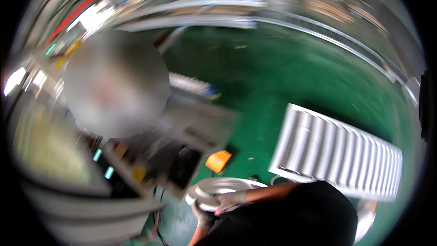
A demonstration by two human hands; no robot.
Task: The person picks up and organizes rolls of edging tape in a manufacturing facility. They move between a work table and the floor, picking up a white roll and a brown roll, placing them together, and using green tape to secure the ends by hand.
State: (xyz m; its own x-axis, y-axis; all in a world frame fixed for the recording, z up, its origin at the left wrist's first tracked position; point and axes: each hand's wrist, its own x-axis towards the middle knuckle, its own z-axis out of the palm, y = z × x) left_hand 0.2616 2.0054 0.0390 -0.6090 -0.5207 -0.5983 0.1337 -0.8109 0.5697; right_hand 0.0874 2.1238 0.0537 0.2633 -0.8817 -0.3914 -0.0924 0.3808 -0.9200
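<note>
A silvery-white coiled ring (218, 187) sits low in the picture, close to my body. My right hand (231, 200), in a pale glove, lies across the ring's near side, with its bare forearm coming in from the right. Lower down, my left hand (203, 216) grips the ring's lower left rim from below. Both hands appear closed on the ring. The picture is blurred, so the fingers are hard to make out. My dark clothing (296, 218) hides the ring's near right part.
A white ribbed panel (339, 155) lies on the green floor (273, 77) at the right. An orange object (218, 161) lies just beyond the ring. A grey machine (182, 146) with dark parts stands at the left, with another person beside it. Rails and benches run along the far side.
</note>
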